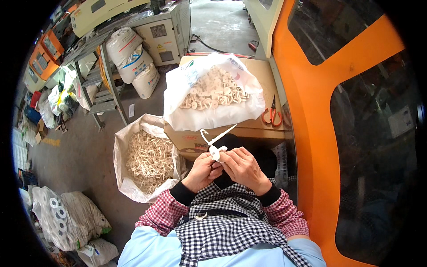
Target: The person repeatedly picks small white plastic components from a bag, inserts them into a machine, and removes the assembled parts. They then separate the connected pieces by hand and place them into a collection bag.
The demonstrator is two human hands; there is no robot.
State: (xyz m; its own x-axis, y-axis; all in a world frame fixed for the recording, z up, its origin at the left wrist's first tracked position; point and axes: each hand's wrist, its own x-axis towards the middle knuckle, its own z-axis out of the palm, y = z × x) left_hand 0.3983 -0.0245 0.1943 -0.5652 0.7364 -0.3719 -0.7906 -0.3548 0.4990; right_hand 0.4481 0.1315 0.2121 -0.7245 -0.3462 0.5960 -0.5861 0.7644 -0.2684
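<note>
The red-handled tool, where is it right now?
In the head view, the red-handled tool lies on the cardboard box, right of the white bag there, toward the orange machine.

Factory workshop | orange machine housing [307, 111] | vented cabinet [155, 41] | stacked sacks [126, 49] | bulk white parts [215, 91]

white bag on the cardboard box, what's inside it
Inside the white bag is a heap of small off-white pieces, some with round discs. Whatever lies beneath the top layer is covered.
</note>
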